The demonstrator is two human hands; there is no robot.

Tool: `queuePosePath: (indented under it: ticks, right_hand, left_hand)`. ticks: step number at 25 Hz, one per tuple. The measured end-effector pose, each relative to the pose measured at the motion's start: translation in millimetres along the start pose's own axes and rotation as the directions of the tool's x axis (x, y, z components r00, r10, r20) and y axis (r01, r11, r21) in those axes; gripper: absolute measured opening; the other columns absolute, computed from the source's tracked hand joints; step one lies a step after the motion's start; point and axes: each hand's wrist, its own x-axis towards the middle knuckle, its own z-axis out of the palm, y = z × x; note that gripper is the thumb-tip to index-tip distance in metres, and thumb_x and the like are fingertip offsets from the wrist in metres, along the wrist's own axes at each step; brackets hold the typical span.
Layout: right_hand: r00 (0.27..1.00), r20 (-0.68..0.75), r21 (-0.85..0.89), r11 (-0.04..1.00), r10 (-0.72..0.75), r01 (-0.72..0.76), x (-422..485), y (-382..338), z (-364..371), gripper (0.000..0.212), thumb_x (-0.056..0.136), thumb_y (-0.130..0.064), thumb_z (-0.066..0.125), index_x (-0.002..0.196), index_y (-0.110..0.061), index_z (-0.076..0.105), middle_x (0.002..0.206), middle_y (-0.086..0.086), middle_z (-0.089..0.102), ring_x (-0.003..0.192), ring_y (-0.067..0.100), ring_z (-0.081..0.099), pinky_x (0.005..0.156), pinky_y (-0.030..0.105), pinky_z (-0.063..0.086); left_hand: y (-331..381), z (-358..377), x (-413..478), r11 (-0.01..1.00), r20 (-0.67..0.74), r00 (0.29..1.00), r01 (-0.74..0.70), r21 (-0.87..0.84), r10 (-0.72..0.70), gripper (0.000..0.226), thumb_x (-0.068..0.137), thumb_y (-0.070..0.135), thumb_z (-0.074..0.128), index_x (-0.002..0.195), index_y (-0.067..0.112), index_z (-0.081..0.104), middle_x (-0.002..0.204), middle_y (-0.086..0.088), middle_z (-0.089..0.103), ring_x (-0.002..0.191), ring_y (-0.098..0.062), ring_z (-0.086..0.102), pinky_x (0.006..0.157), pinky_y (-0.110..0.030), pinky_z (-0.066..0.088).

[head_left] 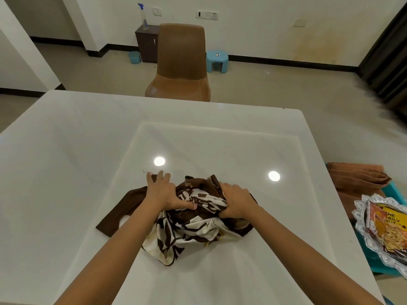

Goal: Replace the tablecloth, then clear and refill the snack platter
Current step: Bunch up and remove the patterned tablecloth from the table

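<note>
Centrally, right hand [236, 201] is clutching the bunched tablecloth [191, 223], left hand [164, 192] pressing it flat-fingered; snack platter [360, 216] is sitting beyond the right fingers.

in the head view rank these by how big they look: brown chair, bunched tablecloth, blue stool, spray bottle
1. bunched tablecloth (nearest the camera, which flatters it)
2. brown chair
3. blue stool
4. spray bottle
</note>
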Motion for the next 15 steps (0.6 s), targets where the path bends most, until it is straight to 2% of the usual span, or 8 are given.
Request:
queuePosePath:
  ticks: [2, 4, 5, 7, 10, 11, 12, 15]
  right_hand:
    - [0.997, -0.01, 0.045, 0.996, 0.074, -0.073, -1, 0, 3, 0.094, 0.065, -0.051, 0.073, 0.14, -0.022, 0.025, 0.129, 0.001, 0.048, 0.114, 0.03, 0.049, 0.091, 0.047, 0.045]
    - [0.985, -0.026, 0.103, 0.981, 0.169, -0.166, -4, 0, 7, 0.096, 0.066, -0.05, 0.073, 0.142, -0.023, 0.021, 0.131, 0.003, 0.045, 0.117, 0.033, 0.047, 0.093, 0.05, 0.043]
    - [0.973, -0.046, 0.145, 0.965, 0.227, -0.218, -5, -2, 9, 0.095, 0.068, -0.05, 0.072, 0.142, -0.024, 0.02, 0.131, 0.004, 0.045, 0.117, 0.034, 0.047, 0.093, 0.05, 0.042]
    - [0.939, -0.088, 0.227, 0.925, 0.331, -0.305, -9, -7, 13, 0.093, 0.07, -0.048, 0.072, 0.142, -0.027, 0.017, 0.131, 0.006, 0.045, 0.116, 0.035, 0.047, 0.092, 0.05, 0.042]
    - [0.875, -0.093, 0.326, 0.845, 0.474, -0.423, -16, -15, 19, 0.099, 0.073, -0.046, 0.071, 0.146, -0.03, 0.007, 0.136, 0.008, 0.04, 0.117, 0.036, 0.046, 0.092, 0.05, 0.041]
    - [0.847, -0.089, 0.368, 0.807, 0.524, -0.461, -19, -16, 21, 0.1, 0.074, -0.047, 0.07, 0.147, -0.031, 0.005, 0.137, 0.008, 0.039, 0.118, 0.036, 0.045, 0.093, 0.051, 0.04]
    - [0.816, -0.082, 0.415, 0.764, 0.573, -0.494, -22, -17, 23, 0.1, 0.075, -0.049, 0.069, 0.148, -0.032, 0.003, 0.138, 0.009, 0.038, 0.118, 0.036, 0.044, 0.093, 0.052, 0.039]
    - [0.726, -0.065, 0.533, 0.639, 0.685, -0.555, -35, -15, 29, 0.097, 0.077, -0.051, 0.067, 0.148, -0.034, 0.003, 0.138, 0.011, 0.037, 0.118, 0.037, 0.043, 0.094, 0.054, 0.038]
  left_hand:
    - [-9, 4, -8, 0.987, 0.078, 0.997, -0.002, -0.161, 0.015, 0.136, 0.031, 0.106, 0.024, 0.133, 0.018, 0.046, 0.144, -0.011, 0.039, 0.134, -0.031, 0.035, 0.111, -0.061, 0.019]
    - [-13, 10, -16, 0.884, 0.14, 0.99, 0.059, -0.463, 0.008, 0.132, 0.03, 0.104, 0.037, 0.131, 0.019, 0.043, 0.132, -0.009, 0.05, 0.116, -0.026, 0.051, 0.101, -0.048, 0.041]
    - [-9, 16, -19, 0.794, 0.144, 0.99, 0.096, -0.6, -0.011, 0.125, 0.036, 0.1, 0.046, 0.13, 0.017, 0.044, 0.128, -0.009, 0.054, 0.11, -0.024, 0.055, 0.095, -0.041, 0.047]
    - [9, 27, -24, 0.6, 0.137, 0.98, 0.197, -0.775, -0.144, 0.114, 0.054, 0.088, 0.057, 0.135, 0.01, 0.04, 0.132, -0.013, 0.052, 0.113, -0.027, 0.054, 0.093, -0.039, 0.048]
    - [41, 35, -24, 0.263, 0.216, 0.906, 0.322, -0.909, -0.365, 0.124, 0.051, 0.089, 0.059, 0.133, -0.002, 0.041, 0.133, -0.02, 0.049, 0.121, -0.034, 0.049, 0.098, -0.044, 0.047]
    - [49, 33, -24, 0.202, 0.233, 0.888, 0.332, -0.921, -0.397, 0.121, 0.052, 0.091, 0.055, 0.13, -0.001, 0.046, 0.132, -0.021, 0.049, 0.121, -0.034, 0.047, 0.099, -0.044, 0.045]
    - [58, 30, -27, 0.21, 0.245, 0.874, 0.357, -0.91, -0.42, 0.115, 0.059, 0.091, 0.048, 0.13, 0.002, 0.048, 0.134, -0.021, 0.046, 0.124, -0.035, 0.043, 0.101, -0.044, 0.04]
    - [81, 20, -35, 0.408, 0.259, 0.856, 0.453, -0.793, -0.448, 0.106, 0.067, 0.093, 0.028, 0.142, 0.018, 0.037, 0.145, -0.02, 0.028, 0.134, -0.041, 0.023, 0.107, -0.056, 0.023]
